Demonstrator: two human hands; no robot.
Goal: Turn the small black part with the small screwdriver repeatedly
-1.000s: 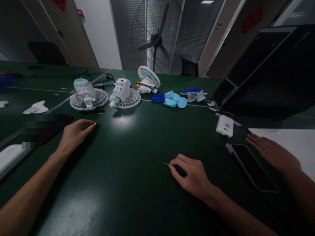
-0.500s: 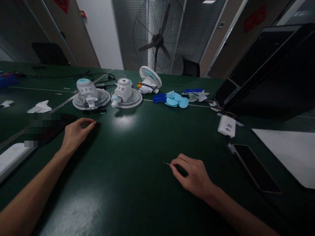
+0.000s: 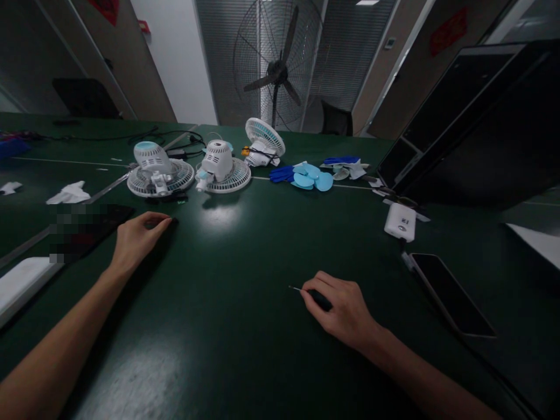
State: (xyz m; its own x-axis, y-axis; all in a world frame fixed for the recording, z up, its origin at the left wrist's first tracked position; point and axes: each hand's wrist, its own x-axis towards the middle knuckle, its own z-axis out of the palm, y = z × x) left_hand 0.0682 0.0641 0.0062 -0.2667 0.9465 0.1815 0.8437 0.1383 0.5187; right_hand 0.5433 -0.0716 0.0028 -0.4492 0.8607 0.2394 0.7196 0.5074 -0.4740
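Observation:
In my right hand, resting at the middle right of the table, is a small screwdriver. Its thin metal shaft points left from my fingertips, and part of a dark handle shows under my fingers. My left hand lies on the left side with thumb and fingers pinched together. A tiny dark bit shows at those fingertips, too small to name. Beyond the left hand, two white desk fans lie face down on their grilles, the second fan just right of the first.
A third small fan leans at the back, beside light-blue fan blades and a blue glove. At right are a white power bank, a phone, a white panel and a large black screen. Tissue lies left.
The white panel at the right has slid rightward, partly out of view. More of the screwdriver's dark handle shows in my right hand. My left hand keeps its place; the view has shifted slightly.

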